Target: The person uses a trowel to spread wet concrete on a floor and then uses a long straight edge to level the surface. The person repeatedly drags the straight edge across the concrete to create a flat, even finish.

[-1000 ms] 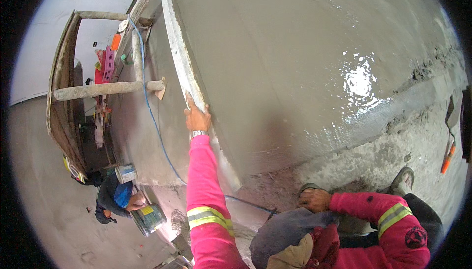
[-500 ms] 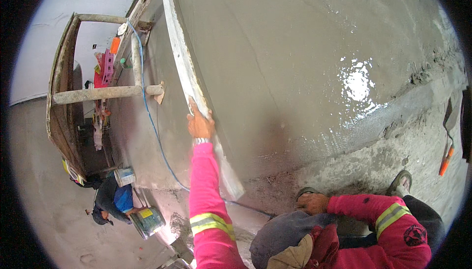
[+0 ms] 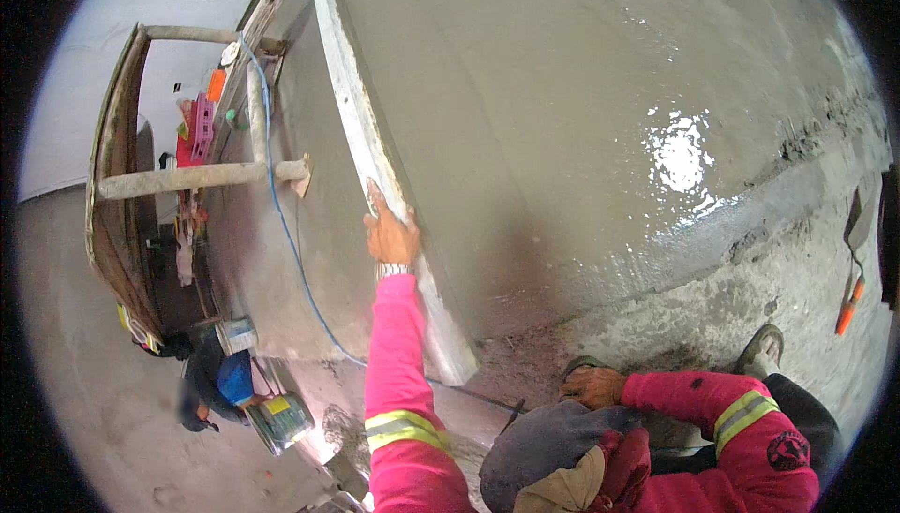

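My left hand (image 3: 392, 234), in a pink sleeve with a reflective band, grips a long pale screed board (image 3: 349, 96) near its lower half. One finger points up along the board's face. The board lies across wet grey mortar (image 3: 525, 91), running from the far edge down toward me, its near end (image 3: 453, 363) at the slab's front border. My right hand (image 3: 592, 386) rests low beside a sandalled foot (image 3: 583, 363), over my bent leg. A dark cap (image 3: 553, 447) hides part of it, and its fingers cannot be made out clearly.
A pointing trowel (image 3: 853, 269) with an orange handle lies at the far right. On the left stands a wooden frame (image 3: 183, 181) with a blue cable (image 3: 286, 218) running past it. Another person (image 3: 211, 377) bends beside a square container (image 3: 284, 422) and a pail (image 3: 237, 336).
My left hand and the screed board's near end have shifted slightly to the right. The board's far end has barely moved. My right hand stays in place.
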{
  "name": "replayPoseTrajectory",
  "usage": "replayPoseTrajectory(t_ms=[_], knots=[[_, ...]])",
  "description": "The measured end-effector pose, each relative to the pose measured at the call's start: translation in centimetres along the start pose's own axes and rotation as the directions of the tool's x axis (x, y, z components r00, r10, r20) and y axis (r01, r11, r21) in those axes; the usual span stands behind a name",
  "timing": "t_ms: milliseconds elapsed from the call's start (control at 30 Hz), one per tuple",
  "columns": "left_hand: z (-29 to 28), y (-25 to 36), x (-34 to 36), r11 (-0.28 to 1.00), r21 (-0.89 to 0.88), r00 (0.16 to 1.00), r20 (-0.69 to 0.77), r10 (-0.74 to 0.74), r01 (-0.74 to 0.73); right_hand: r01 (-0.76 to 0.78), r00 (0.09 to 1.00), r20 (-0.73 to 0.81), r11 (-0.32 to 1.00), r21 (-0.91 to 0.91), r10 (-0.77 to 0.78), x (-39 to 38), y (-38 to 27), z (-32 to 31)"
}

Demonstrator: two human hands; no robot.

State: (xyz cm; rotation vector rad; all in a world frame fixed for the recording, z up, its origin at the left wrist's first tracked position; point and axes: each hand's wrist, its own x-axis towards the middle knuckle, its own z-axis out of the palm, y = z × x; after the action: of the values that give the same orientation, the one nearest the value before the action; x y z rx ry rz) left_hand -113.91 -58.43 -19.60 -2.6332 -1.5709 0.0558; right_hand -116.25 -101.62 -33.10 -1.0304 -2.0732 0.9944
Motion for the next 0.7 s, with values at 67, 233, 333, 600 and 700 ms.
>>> replayPoseTrajectory(t_ms=[67, 233, 333, 600, 700], knots=[[0.4, -1.1, 1.4, 0.997, -0.042, 0.997, -0.039, 0.059, -0.061, -0.016, 1.0, 0.027, 1.0, 0.004, 0.015, 0.1, -0.2, -0.3], [0.0, 0.5, 3.4, 0.999, 0.032, 1.0, -0.01, -0.007, 0.008, -0.006, 1.0, -0.026, 0.999, -0.033, 0.005, 0.0, 0.2, 0.7], [-0.4, 2.0, 0.0, 0.998, 0.052, 0.998, 0.045, -0.039, 0.037, -0.039, 0.999, 0.007, 0.999, -0.007, 0.039, 0.2, -0.3, -0.6], [-0.6, 2.3, 3.8, 1.0, 0.002, 1.0, -0.024, 0.0, 0.0, -0.014, 0.997, -0.073, 0.999, -0.031, 0.011, 0.1, 0.3, 1.6], [-0.4, 3.3, 1.2, 1.0, -0.005, 0.999, 0.028, -0.024, 0.024, -0.072, 0.997, 0.029, 0.997, -0.036, 0.073, 0.1, -0.5, -0.2]])
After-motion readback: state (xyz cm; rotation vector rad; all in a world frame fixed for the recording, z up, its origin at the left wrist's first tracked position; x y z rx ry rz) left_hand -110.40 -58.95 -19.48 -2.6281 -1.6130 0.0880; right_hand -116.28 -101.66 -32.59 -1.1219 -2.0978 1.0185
